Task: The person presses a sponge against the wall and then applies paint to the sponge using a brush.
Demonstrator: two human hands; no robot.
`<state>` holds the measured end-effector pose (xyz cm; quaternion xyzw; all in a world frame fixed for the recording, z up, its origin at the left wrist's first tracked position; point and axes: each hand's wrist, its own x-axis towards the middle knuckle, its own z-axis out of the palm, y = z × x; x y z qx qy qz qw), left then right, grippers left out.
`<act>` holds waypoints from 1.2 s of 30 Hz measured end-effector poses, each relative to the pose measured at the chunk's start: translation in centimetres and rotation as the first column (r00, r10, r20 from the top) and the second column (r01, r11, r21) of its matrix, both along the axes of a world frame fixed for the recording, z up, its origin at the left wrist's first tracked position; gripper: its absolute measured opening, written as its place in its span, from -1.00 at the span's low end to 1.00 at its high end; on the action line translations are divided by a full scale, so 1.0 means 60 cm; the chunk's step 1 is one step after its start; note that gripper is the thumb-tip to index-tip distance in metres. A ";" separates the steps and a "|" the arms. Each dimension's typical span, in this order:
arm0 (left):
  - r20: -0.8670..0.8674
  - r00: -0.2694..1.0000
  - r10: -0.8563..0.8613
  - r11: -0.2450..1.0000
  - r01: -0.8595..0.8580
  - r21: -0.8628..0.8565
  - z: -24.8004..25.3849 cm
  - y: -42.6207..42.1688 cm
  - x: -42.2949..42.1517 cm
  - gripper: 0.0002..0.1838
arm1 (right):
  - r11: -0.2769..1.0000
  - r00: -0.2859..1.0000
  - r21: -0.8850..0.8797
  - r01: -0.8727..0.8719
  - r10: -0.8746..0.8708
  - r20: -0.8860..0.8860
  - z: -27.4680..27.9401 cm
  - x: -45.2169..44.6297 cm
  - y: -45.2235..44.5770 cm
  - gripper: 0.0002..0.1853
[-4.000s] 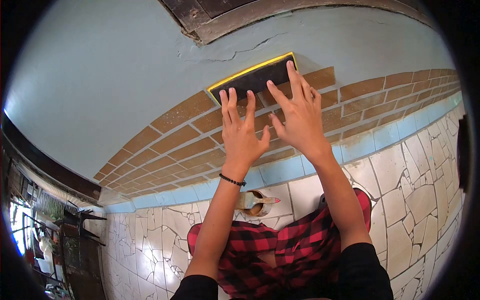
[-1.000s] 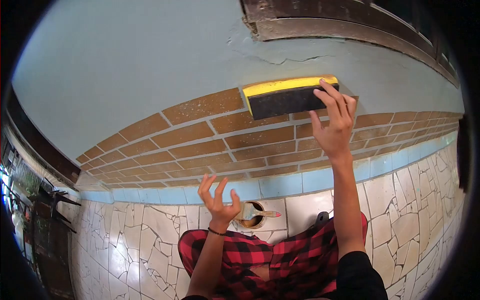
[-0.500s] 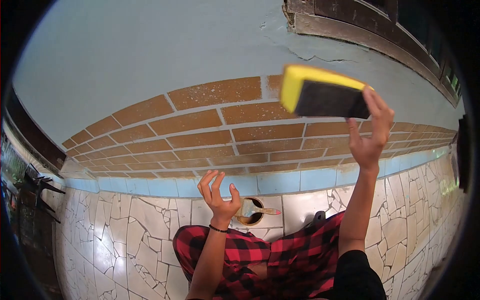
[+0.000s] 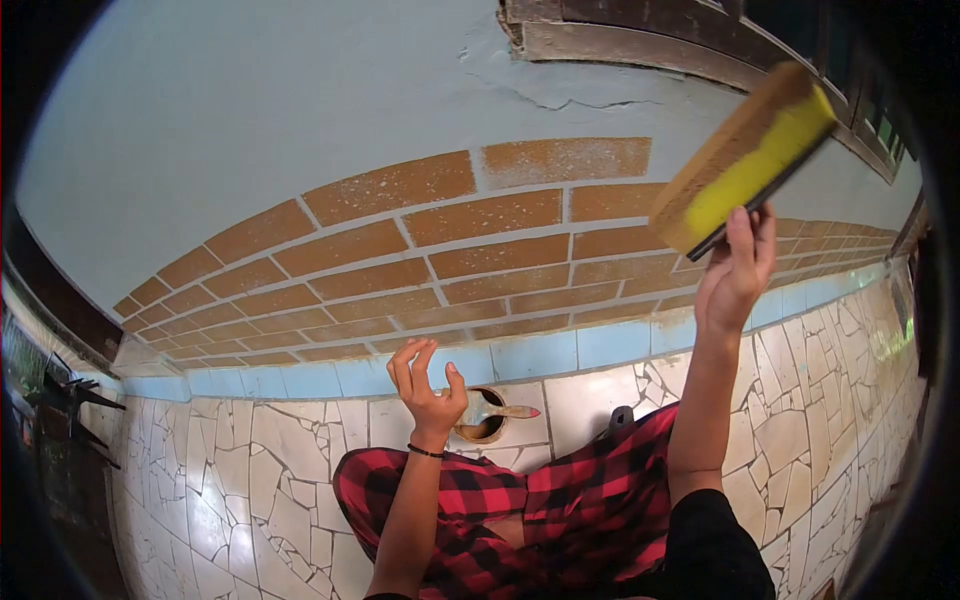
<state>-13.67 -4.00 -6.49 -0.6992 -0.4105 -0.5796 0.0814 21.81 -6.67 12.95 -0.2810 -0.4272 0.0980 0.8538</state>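
Note:
My right hand [image 4: 737, 270] grips the black-backed yellow sponge block [image 4: 750, 160], tilted up and away from the wall, its brown-stained face showing. Brown painted bricks [image 4: 485, 215] with pale lines between them cover the lower wall; a speckled one [image 4: 566, 160] tops the pattern. My left hand [image 4: 428, 388], with a dark bead bracelet at the wrist, is raised with fingers apart and holds nothing. Beside it a paintbrush [image 4: 505, 411] lies across a round container [image 4: 483, 430] of brown paint on the floor.
A worn wooden frame [image 4: 640, 48] crosses the upper right. Light blue tiles [image 4: 535, 355] edge the wall's foot above the cracked-stone floor [image 4: 270, 480]. My crossed legs in red-black checks [image 4: 590, 480] are close below the container. Dark furniture [image 4: 90, 405] stands far left.
The sponge block has come off the wall in my right hand, moved right and turned its stained face outward. My left hand has left the block and dropped near the container. A painted brick is uncovered.

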 end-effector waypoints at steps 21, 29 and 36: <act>0.967 -0.168 -0.194 0.095 0.977 0.189 0.028 -0.052 -0.018 -0.05 | -0.443 -0.287 0.055 -0.895 0.475 -0.832 -0.330 -0.303 -0.050 -0.55; 0.919 -0.394 -0.016 0.216 0.896 0.388 -0.079 -0.077 -0.093 -0.16 | -0.380 0.348 -0.648 -0.660 0.610 -0.712 -0.323 -0.336 -0.041 -0.63; 0.937 -0.330 0.114 0.670 0.722 0.173 -0.057 -0.058 -0.159 -0.30 | 0.706 0.430 -0.670 0.229 0.544 0.721 -0.371 -0.176 -0.019 -0.41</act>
